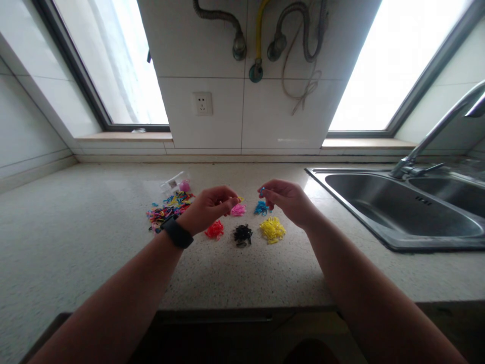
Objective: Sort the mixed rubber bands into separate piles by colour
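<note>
My right hand (285, 197) pinches a small blue rubber band (262, 191) above the blue pile (261, 208). My left hand (212, 206), with a dark watch (176, 232) on its wrist, has thumb and forefinger pressed together beside the pink pile (238, 210). A bit of yellow shows at its fingertips; whether it is held or lies behind them I cannot tell. Nearer me lie piles of small bands in red (214, 230), black (242, 234) and yellow (272, 230). A mixed-colour heap (166, 211) spreads left of my left hand, which partly covers it.
Behind the mixed heap lies a clear plastic bag (172, 183) with a pink round thing (184, 186). A steel double sink (356, 207) with a faucet (435, 132) is set into the speckled countertop (227, 283) at right. The tiled wall carries a socket (203, 103) and hoses.
</note>
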`<state>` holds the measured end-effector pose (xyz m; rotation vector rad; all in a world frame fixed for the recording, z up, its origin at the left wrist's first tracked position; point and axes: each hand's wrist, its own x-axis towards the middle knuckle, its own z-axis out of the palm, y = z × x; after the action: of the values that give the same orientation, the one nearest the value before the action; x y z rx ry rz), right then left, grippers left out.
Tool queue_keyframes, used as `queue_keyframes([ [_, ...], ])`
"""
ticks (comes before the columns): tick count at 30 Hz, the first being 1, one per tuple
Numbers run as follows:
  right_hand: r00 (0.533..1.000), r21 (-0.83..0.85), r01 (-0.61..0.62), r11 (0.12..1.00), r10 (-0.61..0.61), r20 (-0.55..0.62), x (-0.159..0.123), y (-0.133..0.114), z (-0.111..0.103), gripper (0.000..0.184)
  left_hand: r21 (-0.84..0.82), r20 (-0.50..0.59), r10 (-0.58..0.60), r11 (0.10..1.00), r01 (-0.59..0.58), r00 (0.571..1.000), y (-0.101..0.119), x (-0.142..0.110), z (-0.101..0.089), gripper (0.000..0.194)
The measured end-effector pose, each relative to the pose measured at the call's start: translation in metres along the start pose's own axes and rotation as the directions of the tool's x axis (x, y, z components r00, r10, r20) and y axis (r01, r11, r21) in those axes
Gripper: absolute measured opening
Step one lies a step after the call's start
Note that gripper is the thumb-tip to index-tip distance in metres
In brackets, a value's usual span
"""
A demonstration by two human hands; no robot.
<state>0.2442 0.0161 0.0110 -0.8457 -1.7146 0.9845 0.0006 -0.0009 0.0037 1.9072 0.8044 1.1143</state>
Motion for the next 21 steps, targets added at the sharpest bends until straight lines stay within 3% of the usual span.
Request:
queue_keyframes([
  [5,0.998,-0.012,0.006,1.0,-0.006,-0.06,0.005,0.006,-0.002,0.023,0.3,0.109,0.053,0.95,-0.084,0.993,0.006,0.004,0.023,0.022],
  [12,0.992,-0.001,0.003,1.0,-0.003,-0.123,0.011,0.018,-0.008,0.021,0.721,0.23,0.087,0.654,-0.229,0.969,0.005,0.019,0.066,0.019],
  [17,0.996,-0.031,0.003,1.0,-0.006,-0.094,0.016,0.027,-0.009,0.024,0.817,0.324,0.022,0.498,-0.291,0.946,0.001,0.02,0.084,0.026],
  [21,0.996,-0.051,-0.007,0.999,0.002,-0.092,0.016,0.028,-0.009,0.025,0.815,0.361,0.022,0.478,-0.327,0.932,0.002,0.018,0.085,0.028],
])
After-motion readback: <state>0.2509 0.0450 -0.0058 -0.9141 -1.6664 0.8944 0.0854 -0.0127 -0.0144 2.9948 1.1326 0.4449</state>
